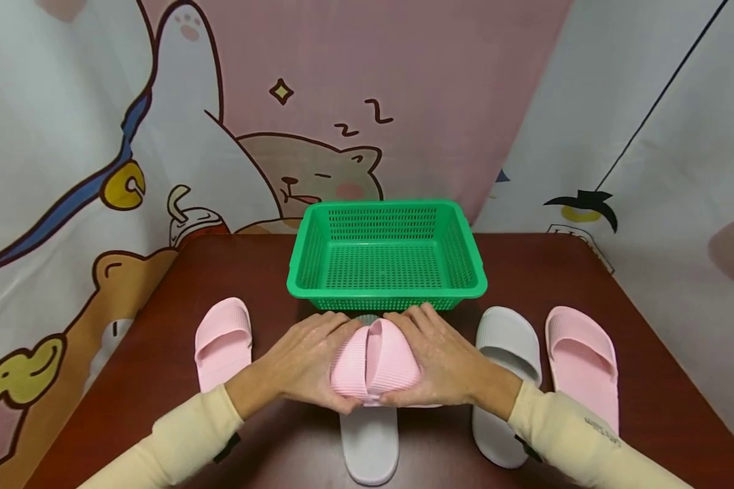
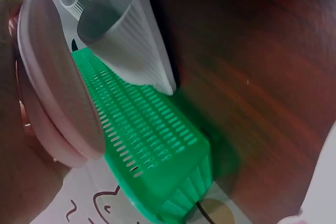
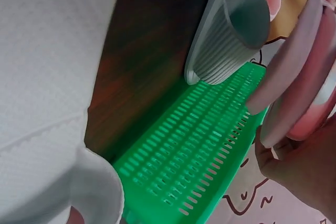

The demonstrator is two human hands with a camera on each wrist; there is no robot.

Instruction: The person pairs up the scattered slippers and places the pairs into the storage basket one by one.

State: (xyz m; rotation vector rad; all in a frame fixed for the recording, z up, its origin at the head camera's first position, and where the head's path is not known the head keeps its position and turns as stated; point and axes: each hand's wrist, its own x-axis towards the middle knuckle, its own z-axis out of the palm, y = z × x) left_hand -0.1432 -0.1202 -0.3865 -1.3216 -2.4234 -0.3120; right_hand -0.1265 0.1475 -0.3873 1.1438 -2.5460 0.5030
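A pair of pink slippers [image 1: 397, 360] is held up over the table, pressed together side by side. My left hand [image 1: 308, 361] grips them from the left and my right hand [image 1: 445, 361] from the right, thumbs toward me. In the left wrist view the pink soles [image 2: 58, 72] show edge-on against each other. Beneath the held pair lies a grey slipper [image 1: 370, 445], its strap mostly covered by the hands and the pink slippers in the head view.
Behind the hands stands a green basket [image 1: 388, 295] with nothing in it. One pink slipper [image 1: 225, 336] lies to the left. On the right lie another grey slipper [image 1: 506, 333] and another pink slipper [image 1: 582, 339], both partly behind the right arm. A printed curtain [image 1: 440, 102] hangs behind the table.
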